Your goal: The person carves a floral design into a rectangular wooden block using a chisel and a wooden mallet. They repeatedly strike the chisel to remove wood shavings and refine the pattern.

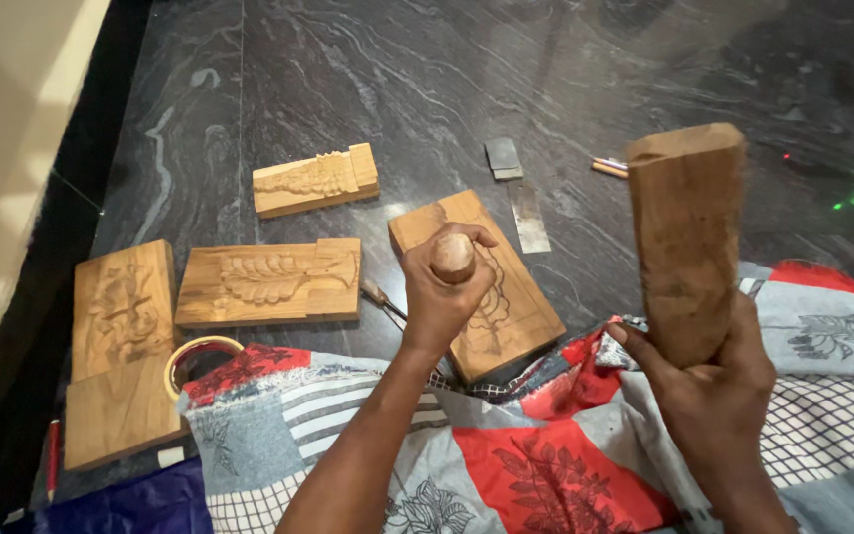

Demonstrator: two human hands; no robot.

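I see my left hand (442,297) with its grip wrapped tight around the rounded wooden handle of a chisel (454,257), which stands upright over a wooden panel (481,287) bearing a drawn leaf outline; the blade end is hidden behind my fist, so I can only suppose it meets the wood. That panel lies on the dark marble floor (368,89) with its near end over the edge of a red, grey and white patterned cloth (546,455). My right hand (714,391) has its grip closed around the lower end of a thick wooden block (687,237), held upright and raised well above the panel, off to its right. To the left lie three more carved panels: a small one (315,180) farther out, a wide one (271,282) just beside the worked panel, and a tall one (123,351) at the far left. A roll of tape (195,356) sits between the tall panel and the cloth. Beyond the worked panel a flat metal blade (528,216) rests on the floor.
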